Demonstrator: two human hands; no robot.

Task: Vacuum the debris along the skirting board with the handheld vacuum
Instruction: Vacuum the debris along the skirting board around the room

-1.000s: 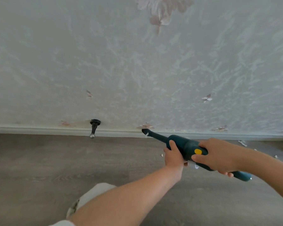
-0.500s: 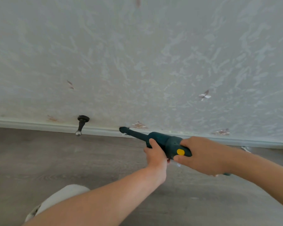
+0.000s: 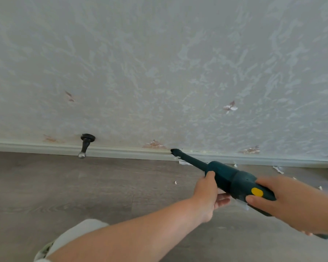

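Observation:
A dark teal handheld vacuum (image 3: 228, 176) with a yellow button points up and left. Its narrow nozzle tip (image 3: 176, 152) touches the top edge of the white skirting board (image 3: 121, 151). My right hand (image 3: 293, 203) grips the rear handle, thumb just below the button. My left hand (image 3: 208, 193) holds the front of the body, thumb on its side and fingers underneath. White debris scraps lie on the floor by the board: one under the nozzle (image 3: 184, 163), one further right (image 3: 278, 169), and a small one (image 3: 175, 182) nearer me.
A black door stop (image 3: 86, 145) with a metal tip sticks out of the wall, left of the nozzle. Grey wood-look floor (image 3: 64, 186) runs up to the board. Textured pale wallpaper (image 3: 159, 72) fills the upper view. My knee in white cloth (image 3: 74, 235) is at the bottom left.
The nozzle slid left towards the door stop, then back right along the skirting board, and now sits higher on the board's top edge. Both hands kept their hold.

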